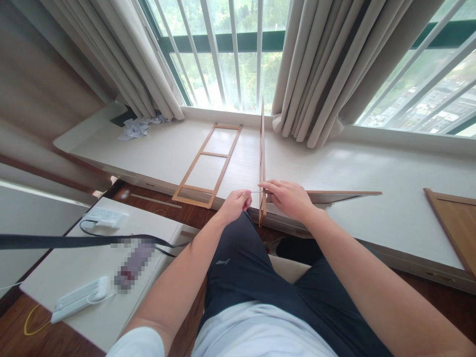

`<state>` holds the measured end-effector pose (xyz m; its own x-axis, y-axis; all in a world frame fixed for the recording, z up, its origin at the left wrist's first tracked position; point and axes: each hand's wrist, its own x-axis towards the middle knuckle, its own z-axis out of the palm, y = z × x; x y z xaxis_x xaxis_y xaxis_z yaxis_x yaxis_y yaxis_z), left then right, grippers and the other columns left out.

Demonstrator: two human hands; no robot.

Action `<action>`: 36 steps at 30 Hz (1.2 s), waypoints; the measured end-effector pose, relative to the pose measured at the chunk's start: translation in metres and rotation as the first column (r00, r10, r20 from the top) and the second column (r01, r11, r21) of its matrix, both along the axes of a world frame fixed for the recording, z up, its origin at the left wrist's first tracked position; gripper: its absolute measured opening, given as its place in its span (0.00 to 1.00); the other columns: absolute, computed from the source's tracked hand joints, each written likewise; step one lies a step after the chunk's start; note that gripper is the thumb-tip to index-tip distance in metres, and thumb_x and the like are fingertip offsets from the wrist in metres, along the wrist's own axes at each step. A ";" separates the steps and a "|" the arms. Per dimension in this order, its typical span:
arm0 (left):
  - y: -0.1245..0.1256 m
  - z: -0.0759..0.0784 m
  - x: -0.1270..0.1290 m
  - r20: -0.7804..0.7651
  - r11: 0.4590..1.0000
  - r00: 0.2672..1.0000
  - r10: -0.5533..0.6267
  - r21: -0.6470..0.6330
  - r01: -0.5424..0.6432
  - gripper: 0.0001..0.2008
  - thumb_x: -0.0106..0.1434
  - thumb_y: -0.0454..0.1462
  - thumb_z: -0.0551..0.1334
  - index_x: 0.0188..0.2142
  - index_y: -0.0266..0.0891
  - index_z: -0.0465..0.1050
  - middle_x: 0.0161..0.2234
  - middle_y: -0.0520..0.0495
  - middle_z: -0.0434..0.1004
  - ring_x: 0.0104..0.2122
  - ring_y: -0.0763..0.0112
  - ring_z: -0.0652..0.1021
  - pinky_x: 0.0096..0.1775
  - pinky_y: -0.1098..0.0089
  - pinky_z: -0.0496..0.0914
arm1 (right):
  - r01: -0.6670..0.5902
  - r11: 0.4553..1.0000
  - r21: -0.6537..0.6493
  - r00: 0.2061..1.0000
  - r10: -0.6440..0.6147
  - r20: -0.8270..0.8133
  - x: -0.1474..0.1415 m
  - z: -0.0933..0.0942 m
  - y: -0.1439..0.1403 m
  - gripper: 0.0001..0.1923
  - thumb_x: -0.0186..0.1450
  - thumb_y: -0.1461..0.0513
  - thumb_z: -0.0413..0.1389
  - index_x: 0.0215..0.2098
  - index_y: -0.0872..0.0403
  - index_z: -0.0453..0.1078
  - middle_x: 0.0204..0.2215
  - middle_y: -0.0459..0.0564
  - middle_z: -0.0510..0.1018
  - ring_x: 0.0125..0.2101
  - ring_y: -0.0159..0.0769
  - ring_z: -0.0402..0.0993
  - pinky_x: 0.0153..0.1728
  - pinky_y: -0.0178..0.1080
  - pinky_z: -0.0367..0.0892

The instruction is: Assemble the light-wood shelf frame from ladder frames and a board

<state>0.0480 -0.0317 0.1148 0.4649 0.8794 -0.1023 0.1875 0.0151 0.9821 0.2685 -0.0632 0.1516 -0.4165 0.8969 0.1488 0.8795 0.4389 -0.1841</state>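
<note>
A wooden-framed panel (pixel 262 153) stands on edge, seen nearly edge-on, at the front of the white window ledge. My right hand (pixel 288 198) is closed around its near part, fingertips on the side facing my left hand. From the right of this panel a second framed panel (pixel 345 197) extends behind my right hand; their junction is hidden by the fingers. My left hand (pixel 237 204) is closed in a pinch on a thin dark rod (pixel 255 192), which points level at the standing panel. Its tip by the right fingertips is too small to make out.
On the ledge (pixel 372 163), an open wooden frame (pixel 203 153) lies left, overhanging the front edge. Crumpled paper (pixel 136 128) sits farther left, and a wooden panel (pixel 453 218) at far right. A white side table (pixel 148 223) carries a power strip (pixel 80 297). A black strap (pixel 74 241) crosses it.
</note>
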 end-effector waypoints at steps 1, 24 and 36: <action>0.002 0.000 -0.001 -0.015 1.000 1.000 -0.011 0.025 0.011 0.27 0.68 0.56 0.54 0.22 0.39 0.64 0.21 0.52 0.66 0.21 0.75 0.66 0.28 0.70 0.61 | 0.000 1.000 0.002 1.000 0.000 -0.001 0.000 0.000 0.000 0.24 0.72 0.64 0.47 0.64 0.41 0.64 0.56 0.45 0.76 0.46 0.40 0.75 0.40 0.41 0.66; 0.006 -0.006 -0.004 0.000 0.994 1.000 -0.014 0.105 0.014 0.26 0.70 0.54 0.53 0.23 0.39 0.63 0.21 0.52 0.67 0.22 0.75 0.66 0.29 0.70 0.63 | -0.002 1.000 0.016 1.000 0.002 0.001 0.000 0.000 0.000 0.23 0.72 0.64 0.47 0.63 0.42 0.65 0.55 0.45 0.77 0.44 0.40 0.75 0.39 0.40 0.65; 0.010 -0.005 -0.005 -0.028 0.993 0.998 -0.049 0.103 0.052 0.26 0.71 0.53 0.53 0.23 0.39 0.64 0.21 0.51 0.68 0.23 0.74 0.67 0.30 0.70 0.63 | 0.001 1.000 0.000 1.000 -0.001 0.002 -0.001 -0.001 0.000 0.24 0.72 0.64 0.48 0.64 0.42 0.65 0.55 0.47 0.77 0.44 0.40 0.75 0.40 0.41 0.66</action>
